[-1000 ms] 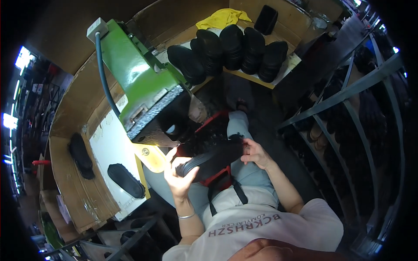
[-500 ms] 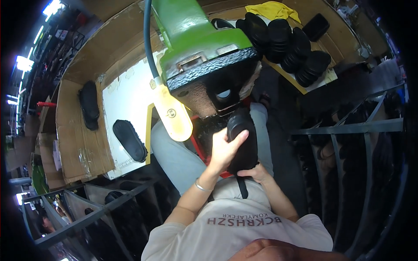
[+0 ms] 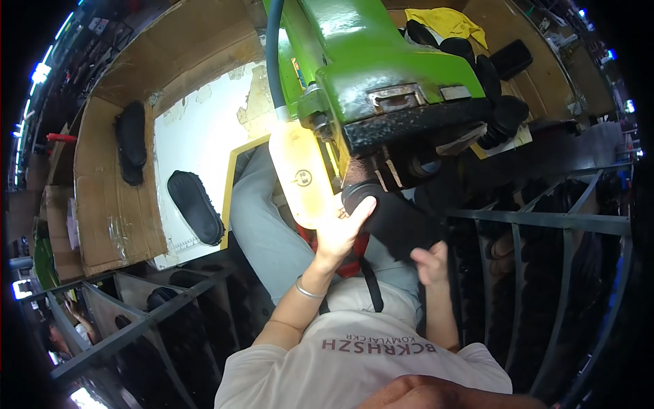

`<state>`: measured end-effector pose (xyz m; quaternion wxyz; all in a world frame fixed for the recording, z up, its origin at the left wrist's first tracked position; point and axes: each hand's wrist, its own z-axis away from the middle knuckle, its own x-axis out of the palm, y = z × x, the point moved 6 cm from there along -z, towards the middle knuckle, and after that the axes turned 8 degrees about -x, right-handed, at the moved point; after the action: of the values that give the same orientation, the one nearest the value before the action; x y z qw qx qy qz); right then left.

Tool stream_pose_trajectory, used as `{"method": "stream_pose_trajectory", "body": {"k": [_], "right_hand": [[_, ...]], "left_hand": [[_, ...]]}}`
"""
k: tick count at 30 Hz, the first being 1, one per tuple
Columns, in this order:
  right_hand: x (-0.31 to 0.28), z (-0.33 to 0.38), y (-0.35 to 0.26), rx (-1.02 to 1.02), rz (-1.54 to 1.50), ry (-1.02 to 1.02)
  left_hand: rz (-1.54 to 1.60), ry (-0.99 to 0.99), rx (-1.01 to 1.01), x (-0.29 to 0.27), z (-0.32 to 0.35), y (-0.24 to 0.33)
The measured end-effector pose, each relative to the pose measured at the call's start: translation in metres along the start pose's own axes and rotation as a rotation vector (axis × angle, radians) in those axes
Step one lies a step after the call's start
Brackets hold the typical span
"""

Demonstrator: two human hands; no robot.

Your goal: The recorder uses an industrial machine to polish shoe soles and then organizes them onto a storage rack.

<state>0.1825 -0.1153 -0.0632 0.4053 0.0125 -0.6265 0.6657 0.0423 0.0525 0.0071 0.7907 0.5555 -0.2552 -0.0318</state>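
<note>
Head view: your left hand [image 3: 336, 235] holds one end of the black shoe piece [image 3: 400, 223], near the green machine [image 3: 402, 75]; your right hand [image 3: 432, 264] is at the other end; its grip I cannot tell.

cardboard walls [image 3: 112, 221], creased and taped, curve around a white surface [image 3: 194, 129] with a yellow edge and a peeled, brownish patch near its back. a grey metal rack [image 3: 545, 219] with long dividers stands at the right, a second rack [image 3: 139, 322] at the lower left. cold white strip lights [image 3: 65, 27] shine along the upper left rim; small bluish lights [image 3: 630, 106] dot the dim upper right.
</note>
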Motion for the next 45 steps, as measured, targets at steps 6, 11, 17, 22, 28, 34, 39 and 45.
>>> {"method": "stream_pose_trajectory", "body": {"k": [6,11,17,22,28,34,39,45], "right_hand": [[-0.006,-0.060,-0.069,-0.320,-0.069,0.167],[0.033,-0.090,-0.071,-0.348,-0.084,0.097],[0.075,-0.089,-0.041,-0.290,-0.051,-0.007],[0.108,-0.087,-0.034,-0.273,0.090,-0.078],[0.142,-0.097,-0.029,-0.364,0.178,-0.311],[0.108,-0.064,-0.019,-0.400,0.337,-0.105],[0.057,0.004,0.026,0.146,0.303,-0.269],[-0.006,0.003,-0.036,-0.148,0.236,0.064]], "left_hand": [[-0.136,0.058,0.106,-0.013,-0.008,0.001],[-0.052,-0.008,0.110,-0.041,-0.007,0.006],[0.031,0.066,0.137,-0.090,0.018,0.021],[0.101,0.078,0.003,-0.130,0.041,-0.005],[-0.333,-0.264,-0.078,-0.085,0.037,-0.011],[-0.369,-0.013,0.223,-0.020,-0.011,0.001],[-0.429,0.108,0.305,-0.027,-0.010,-0.013],[-0.244,0.015,0.223,-0.022,0.000,-0.025]]}}
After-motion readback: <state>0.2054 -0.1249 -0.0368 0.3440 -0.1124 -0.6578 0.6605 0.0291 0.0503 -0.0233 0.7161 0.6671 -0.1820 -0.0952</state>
